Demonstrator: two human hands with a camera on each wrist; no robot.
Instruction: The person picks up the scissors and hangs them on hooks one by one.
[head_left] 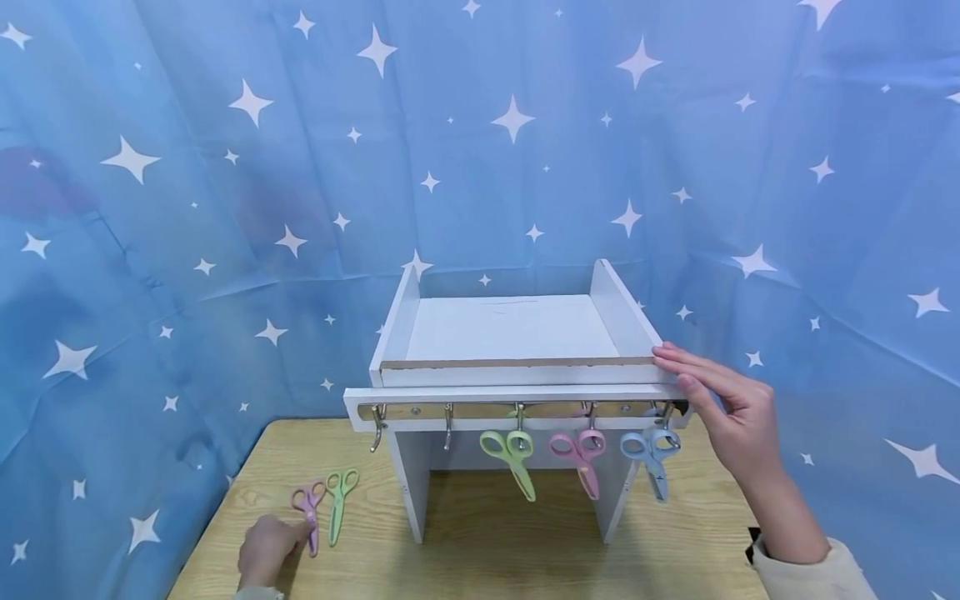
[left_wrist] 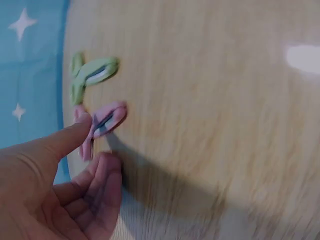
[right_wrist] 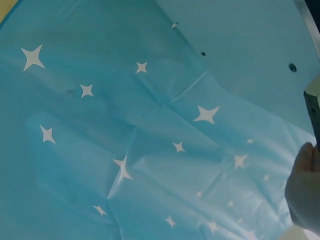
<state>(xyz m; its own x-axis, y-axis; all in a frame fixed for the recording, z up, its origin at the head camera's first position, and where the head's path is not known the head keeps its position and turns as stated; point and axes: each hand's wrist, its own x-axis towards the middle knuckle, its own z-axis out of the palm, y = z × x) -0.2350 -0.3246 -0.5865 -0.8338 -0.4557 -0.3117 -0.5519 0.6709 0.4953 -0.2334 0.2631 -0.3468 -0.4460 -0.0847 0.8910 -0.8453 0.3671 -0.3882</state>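
On the left of the table, purple scissors (head_left: 311,518) lie beside light green scissors (head_left: 337,508). My left hand (head_left: 267,546) is at the purple pair; in the left wrist view its thumb overlaps a handle, with the fingers apart below. My right hand (head_left: 738,417) rests on the right end of a white shelf unit (head_left: 517,375), fingers fairly straight along the top edge and thumb lower at the front. From the hook rail (head_left: 480,411) hang green scissors (head_left: 514,457), pink scissors (head_left: 580,458) and blue scissors (head_left: 652,458).
Left of the hanging scissors, two hooks (head_left: 377,432) hold nothing. The shelf unit stands on side panels (head_left: 408,483) on the wood-grain table (head_left: 510,558). A blue cloth with white stars (head_left: 480,167) surrounds the table's back and sides.
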